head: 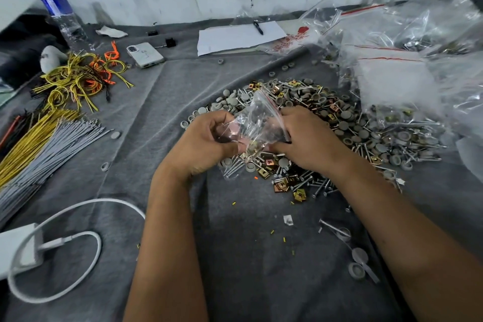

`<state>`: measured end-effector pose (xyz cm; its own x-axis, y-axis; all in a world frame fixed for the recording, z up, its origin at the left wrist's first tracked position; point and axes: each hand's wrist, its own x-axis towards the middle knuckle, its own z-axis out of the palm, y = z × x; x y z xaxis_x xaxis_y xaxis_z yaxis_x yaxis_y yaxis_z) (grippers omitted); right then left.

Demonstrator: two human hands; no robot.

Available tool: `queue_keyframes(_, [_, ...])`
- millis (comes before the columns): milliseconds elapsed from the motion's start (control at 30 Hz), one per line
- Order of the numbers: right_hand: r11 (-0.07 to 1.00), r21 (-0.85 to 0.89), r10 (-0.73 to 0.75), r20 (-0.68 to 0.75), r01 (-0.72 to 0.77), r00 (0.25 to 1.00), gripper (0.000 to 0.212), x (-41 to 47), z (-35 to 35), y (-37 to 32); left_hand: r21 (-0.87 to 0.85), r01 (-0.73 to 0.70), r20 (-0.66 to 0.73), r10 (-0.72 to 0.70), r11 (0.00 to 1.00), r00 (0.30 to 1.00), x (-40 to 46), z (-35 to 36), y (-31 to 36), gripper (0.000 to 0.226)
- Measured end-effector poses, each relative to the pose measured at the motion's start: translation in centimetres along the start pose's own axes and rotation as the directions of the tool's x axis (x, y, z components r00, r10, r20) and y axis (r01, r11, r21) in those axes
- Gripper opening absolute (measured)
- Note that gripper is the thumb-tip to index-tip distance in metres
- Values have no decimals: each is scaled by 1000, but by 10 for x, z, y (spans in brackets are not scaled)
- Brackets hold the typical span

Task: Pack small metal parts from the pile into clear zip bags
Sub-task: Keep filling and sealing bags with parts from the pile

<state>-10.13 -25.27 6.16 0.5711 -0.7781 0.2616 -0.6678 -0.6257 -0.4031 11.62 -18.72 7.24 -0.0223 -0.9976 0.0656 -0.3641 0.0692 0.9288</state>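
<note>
Over the heaped pile of screws, grey caps and brass clips [326,123] | small clear red-striped zip bag [257,123] pinched by curled left hand [206,141] and right hand [305,138] | kept over pile, likely so spilled parts fall back

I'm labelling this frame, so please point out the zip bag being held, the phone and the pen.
zip bag [257,119]: head view, clear middle panel.
phone [145,55]: head view, middle of its white back.
pen [258,28]: head view, mid-barrel.
</note>
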Motion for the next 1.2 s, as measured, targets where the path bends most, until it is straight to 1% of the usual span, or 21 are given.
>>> queue_keyframes(67, [1000,4,1,-14,-1,1000,18,1,2,-2,12,18,-15,-18,1000,1000,0,0,0,23])
queue_keyframes(133, [1000,11,1,-25,-1,1000,19,3,4,-3,-21,43,-49,-44,999,998,0,1,0,25])
queue_keyframes(200, [998,58,24,-18,-23,1000,29,3,6,-6,-83,57,-112,-66,995,991,-1,3,4,31])
queue_keyframes(267, [995,79,64,-25,-62,998,36,5,7,-11,-153,59,-179,-87,986,980,-2,4,9,27])
queue_keyframes(367, [996,-18,91,-76,-93,993,29,10,10,-23,-215,43,-287,-105,976,952,-4,4,13,18])
queue_keyframes(400, [995,-15,102,-84,-104,991,29,11,12,-25,-214,39,-314,-106,976,944,-4,4,13,18])
queue_keyframes(533, [992,28,122,-19,-121,992,28,16,15,-31,-201,66,-396,-143,977,907,-1,1,9,23])
queue_keyframes(600, [991,73,111,-2,-110,994,13,16,15,-32,-190,83,-404,-155,978,901,1,-2,6,21])
queue_keyframes(667, [987,126,103,15,-104,995,9,15,14,-32,-178,88,-400,-153,980,904,2,-3,5,21])
queue_keyframes(700, [987,119,101,26,-103,995,8,14,14,-30,-165,92,-390,-151,982,908,1,-2,4,22])
queue_keyframes(767, [990,91,105,-1,-104,994,10,11,12,-24,-146,101,-351,-147,984,925,1,-2,4,25])
queue_keyframes(800, [986,120,117,-34,-113,992,5,10,10,-20,-137,102,-332,-142,985,932,2,-1,4,26])
queue_keyframes(833, [974,185,144,-64,-130,987,7,9,7,-16,-123,101,-317,-136,987,939,2,0,4,27])
queue_keyframes(900, [920,368,185,-109,-133,977,11,5,-1,-9,-94,98,-298,-122,991,947,3,1,3,28])
queue_keyframes(967, [847,524,190,-151,-84,970,17,2,-7,-5,-90,93,-293,-115,992,949,3,1,2,31])
queue_keyframes(1000, [823,565,177,-166,-54,970,19,1,-10,-3,-97,89,-295,-114,991,949,3,2,1,30])
queue_keyframes(1033, [815,578,160,-171,-32,972,22,0,-11,0,-99,87,-297,-113,991,948,3,2,0,26])
queue_keyframes(1100, [841,540,140,-172,-25,975,24,0,-15,5,-67,94,-300,-110,993,948,4,4,-1,11])
queue_keyframes(1200, [910,407,168,-186,-80,968,15,-1,-17,17,26,116,-325,-101,993,940,7,7,-4,8])
